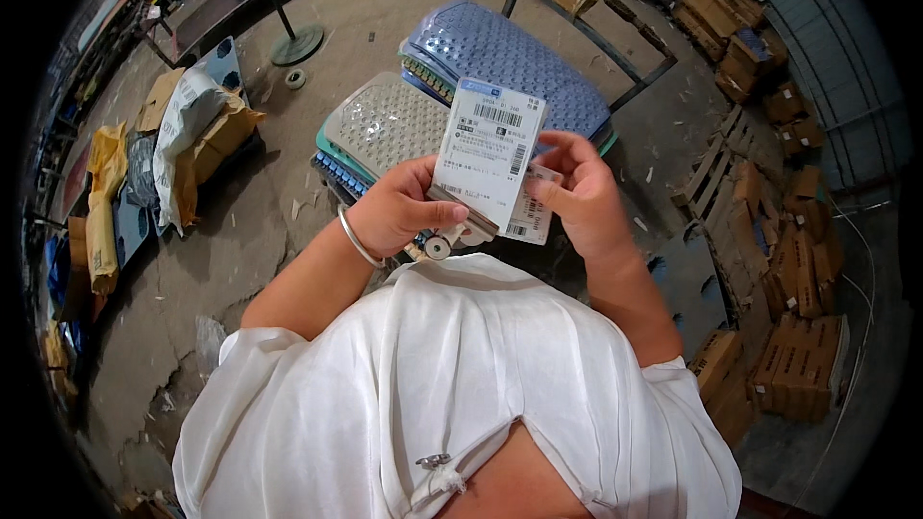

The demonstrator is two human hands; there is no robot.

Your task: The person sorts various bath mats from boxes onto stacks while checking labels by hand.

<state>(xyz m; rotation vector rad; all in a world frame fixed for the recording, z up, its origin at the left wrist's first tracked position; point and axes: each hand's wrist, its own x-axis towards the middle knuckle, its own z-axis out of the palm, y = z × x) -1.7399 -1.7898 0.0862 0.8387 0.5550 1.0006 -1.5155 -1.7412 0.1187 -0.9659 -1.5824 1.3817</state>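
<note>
Left hand (404,207) fingers pinch the label stack (486,154) bottom edge; right hand (582,197) fingers grasp its right edge above stacked mats (500,58).

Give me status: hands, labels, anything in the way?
Left hand grips the front label by its lower edge. Right hand holds a second label behind it. Bath mats stacked beyond, nothing between hands and labels.

A warehouse or packing floor — the cracked concrete floor (240,231) is littered with scraps, brown cardboard cartons (798,365) lie stacked along the right, wooden pallets (716,173) rest near them, filled sacks (187,135) and flattened boxes pile up on the left, and bundled studded mats (500,53) sit in stacks — with a corrugated metal wall (827,29) behind.
</note>
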